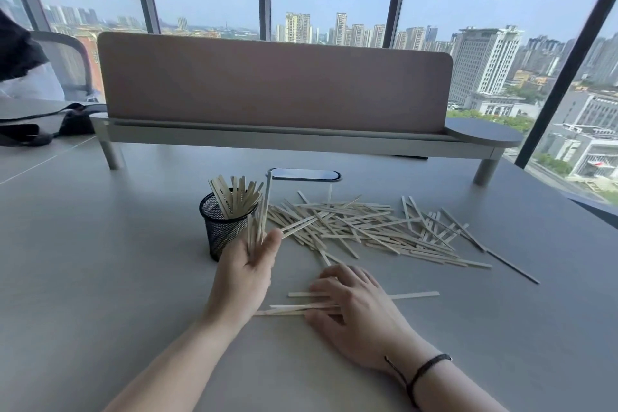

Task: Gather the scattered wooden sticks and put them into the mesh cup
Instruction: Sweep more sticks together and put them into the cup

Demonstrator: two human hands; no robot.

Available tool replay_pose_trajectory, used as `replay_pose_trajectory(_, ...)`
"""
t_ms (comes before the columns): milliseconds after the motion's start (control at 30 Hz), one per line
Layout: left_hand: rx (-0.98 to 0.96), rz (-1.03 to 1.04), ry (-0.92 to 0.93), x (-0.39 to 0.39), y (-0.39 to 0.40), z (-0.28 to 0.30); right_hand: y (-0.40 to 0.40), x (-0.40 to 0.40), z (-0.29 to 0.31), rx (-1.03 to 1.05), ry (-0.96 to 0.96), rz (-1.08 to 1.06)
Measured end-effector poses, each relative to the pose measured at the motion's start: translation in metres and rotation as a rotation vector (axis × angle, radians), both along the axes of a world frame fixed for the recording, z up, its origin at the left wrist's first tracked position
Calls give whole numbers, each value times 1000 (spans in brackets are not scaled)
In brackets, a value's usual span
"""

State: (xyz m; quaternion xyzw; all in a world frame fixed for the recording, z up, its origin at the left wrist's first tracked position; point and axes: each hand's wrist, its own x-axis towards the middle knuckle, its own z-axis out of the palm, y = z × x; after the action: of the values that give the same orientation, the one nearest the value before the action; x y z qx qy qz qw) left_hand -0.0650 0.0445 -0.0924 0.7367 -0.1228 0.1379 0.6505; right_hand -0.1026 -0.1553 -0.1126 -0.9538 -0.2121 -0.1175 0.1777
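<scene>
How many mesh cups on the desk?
1. The black wire-mesh cup stands on the grey desk left of the scattered pile of pale wooden sticks, already holding sticks. None appear hidden.

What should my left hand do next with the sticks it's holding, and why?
Probably lift the left hand a little and drop its upright sticks into the cup. They stand just beside the rim, not yet inside, and the cup already holds a bunch. Meanwhile the right hand rests on a few loose sticks, with the pile still on the table.
</scene>
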Motion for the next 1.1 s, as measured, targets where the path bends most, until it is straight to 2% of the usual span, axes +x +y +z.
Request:
replay_pose_trajectory(100,-20,10,-10,-2,-1,0,-4,1,0,58,84,6)
replay_pose_trajectory(200,-16,81,-19,-2,-1,0,-7,1,0,201,105,-13)
replay_pose_trajectory(267,11,112,-30,-3,-1,-1,-8,0,1,223,120,-35)
replay_pose_trajectory(500,67,144,-48,-2,-4,-5,-7,-8,9,-43,73,-117)
replay_pose_trajectory(1100,21,160,-50,-3,-5,-3,-1,-2,16,-127,95,-65)
